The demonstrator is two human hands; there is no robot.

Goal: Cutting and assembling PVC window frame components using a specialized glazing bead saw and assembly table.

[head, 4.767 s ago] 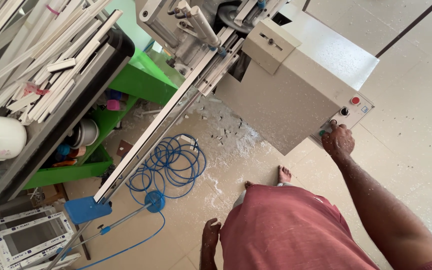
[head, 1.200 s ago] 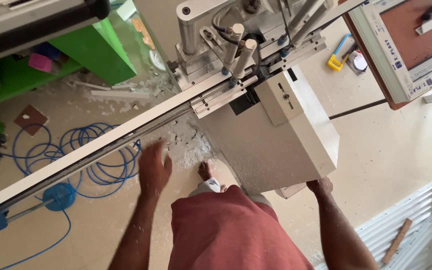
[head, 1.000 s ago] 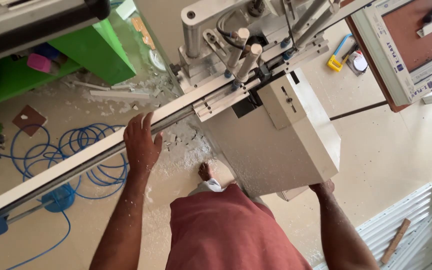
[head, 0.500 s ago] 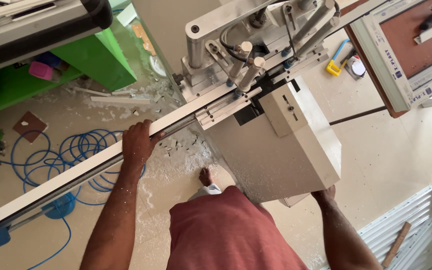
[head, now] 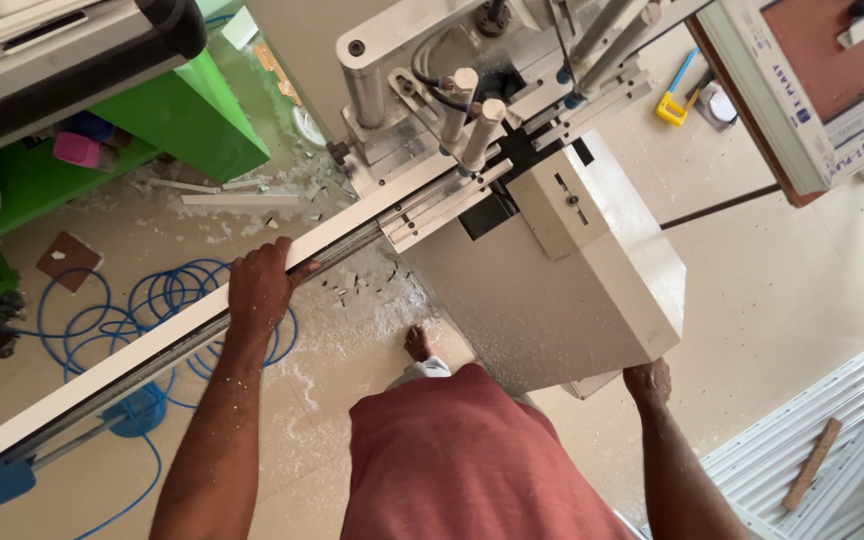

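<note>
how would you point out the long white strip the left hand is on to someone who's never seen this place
Find the big white machine cabinet in the middle. A long white profile strip runs from its clamps down to the lower left, with the left hand gripping it. Unlike the coiled blue hose on the floor below, it is straight, flat and white.

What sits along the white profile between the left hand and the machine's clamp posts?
Head view: between the left hand and the clamp posts, only bare white profile on its metal support rail; nothing lies on it.
</note>
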